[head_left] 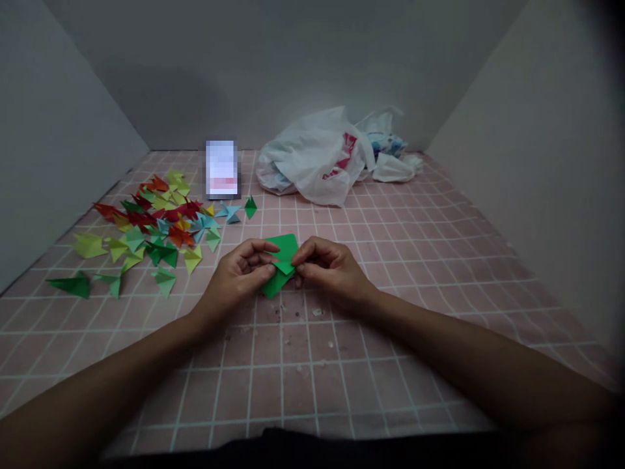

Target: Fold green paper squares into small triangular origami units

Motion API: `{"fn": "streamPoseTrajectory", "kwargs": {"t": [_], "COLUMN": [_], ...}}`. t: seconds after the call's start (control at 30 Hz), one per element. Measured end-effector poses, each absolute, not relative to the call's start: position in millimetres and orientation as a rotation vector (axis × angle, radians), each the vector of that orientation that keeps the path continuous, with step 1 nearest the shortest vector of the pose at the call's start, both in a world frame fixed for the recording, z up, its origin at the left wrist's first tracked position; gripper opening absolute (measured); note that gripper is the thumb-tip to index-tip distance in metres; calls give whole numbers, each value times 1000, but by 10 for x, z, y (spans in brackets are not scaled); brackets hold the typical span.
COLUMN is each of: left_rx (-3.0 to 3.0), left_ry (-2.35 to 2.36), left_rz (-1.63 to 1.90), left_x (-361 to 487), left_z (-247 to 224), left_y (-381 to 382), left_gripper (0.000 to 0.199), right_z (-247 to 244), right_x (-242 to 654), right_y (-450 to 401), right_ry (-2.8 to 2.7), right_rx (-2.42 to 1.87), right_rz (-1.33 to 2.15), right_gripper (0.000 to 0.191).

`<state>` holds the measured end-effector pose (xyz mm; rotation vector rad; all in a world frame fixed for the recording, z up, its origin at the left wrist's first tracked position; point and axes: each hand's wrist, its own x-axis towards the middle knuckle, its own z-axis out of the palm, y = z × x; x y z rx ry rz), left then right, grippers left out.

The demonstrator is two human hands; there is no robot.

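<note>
A partly folded sheet of green origami paper (284, 251) is held up between my two hands, above the middle of the table. My left hand (247, 267) grips its left side, thumb in front and fingers curled near the upper edge. On the right, my right hand (327, 264) pinches the paper's edge between thumb and fingertips. A lower flap of the sheet points down below the left thumb. To the left of my left hand lie many folded paper pieces (161, 251) in red, yellow, green, orange and light blue.
A pink checked tablecloth (312, 391) covers the table. Behind stand a blurred lit screen (221, 168), a crumpled white plastic bag (317, 156) and a smaller white and blue packet (388, 143). One green folded piece (250, 206) lies before the screen. Pale walls enclose three sides.
</note>
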<state>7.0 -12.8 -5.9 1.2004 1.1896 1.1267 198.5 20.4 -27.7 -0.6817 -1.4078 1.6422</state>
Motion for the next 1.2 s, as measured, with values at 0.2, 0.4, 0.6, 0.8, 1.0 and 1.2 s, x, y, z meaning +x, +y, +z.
{"fn": "streamPoseTrajectory", "kwargs": {"t": [0.2, 0.4, 0.6, 0.8, 1.0, 1.2], "left_rx": [1181, 1086, 1058, 1158, 1273, 1168], "left_ry": [1272, 1266, 1166, 1277, 1387, 1362], "left_rz": [1119, 1094, 1029, 1076, 1116, 1067], "left_x": [89, 85, 63, 91, 121, 92], "left_z": [-29, -42, -108, -72, -15, -53], "left_y": [-154, -130, -91, -120, -135, -123], "left_gripper": [9, 18, 28, 16, 14, 18], "right_z": [-284, -286, -313, -325, -340, -334], "right_x": [2021, 2052, 2050, 2050, 2052, 2054], "right_y": [242, 257, 280, 314, 335, 321], "right_ry": [-1657, -1932, -1908, -1843, -1866, -1965], "right_rx": [-635, -566, -625, -606, -562, -538], "right_rz": [1387, 1044, 1091, 1252, 1245, 1079], "right_gripper": [11, 19, 18, 13, 14, 19]}}
